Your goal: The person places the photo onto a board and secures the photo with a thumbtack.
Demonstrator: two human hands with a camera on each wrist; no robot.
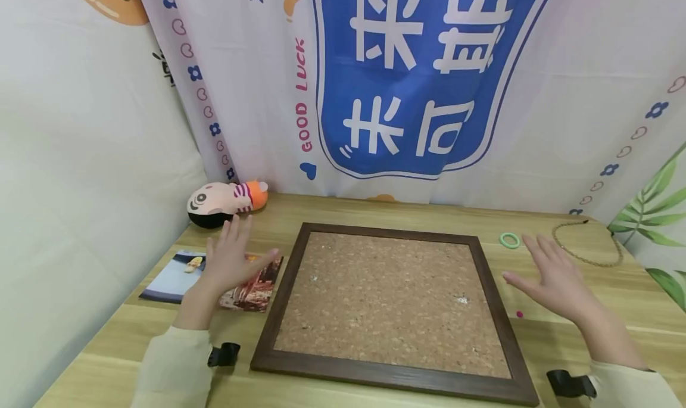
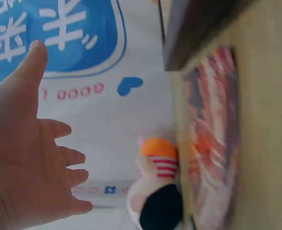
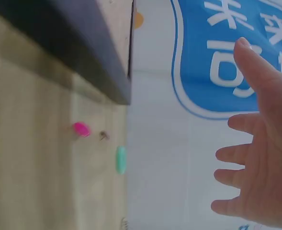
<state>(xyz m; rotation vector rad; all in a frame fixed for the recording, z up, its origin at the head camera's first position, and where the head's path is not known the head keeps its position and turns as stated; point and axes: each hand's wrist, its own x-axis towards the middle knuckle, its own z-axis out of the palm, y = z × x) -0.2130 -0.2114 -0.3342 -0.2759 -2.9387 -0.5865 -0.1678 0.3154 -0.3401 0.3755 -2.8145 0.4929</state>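
A cork board (image 1: 386, 301) with a dark brown wooden frame lies flat on the table between the two hands. My left hand (image 1: 227, 265) is held above two picture cards, fingers spread and nothing in it. One card (image 1: 166, 283) is mostly blue and white; the other, a reddish picture (image 1: 257, 289), is partly hidden by that hand. To the right of the board my right hand (image 1: 557, 283) hovers with its fingers extended, also holding nothing. Near it lie a pale green ring (image 1: 509, 240) and a small magenta pushpin-like piece (image 1: 520, 314).
A plush doll (image 1: 230, 202) in orange and striped clothing lies at the back left. A thin braided cord or chain (image 1: 589, 262) curves across the right rear of the table (image 1: 429, 211). Behind hangs a printed curtain (image 1: 257, 98). Black straps (image 1: 224, 354) sit at the wrists.
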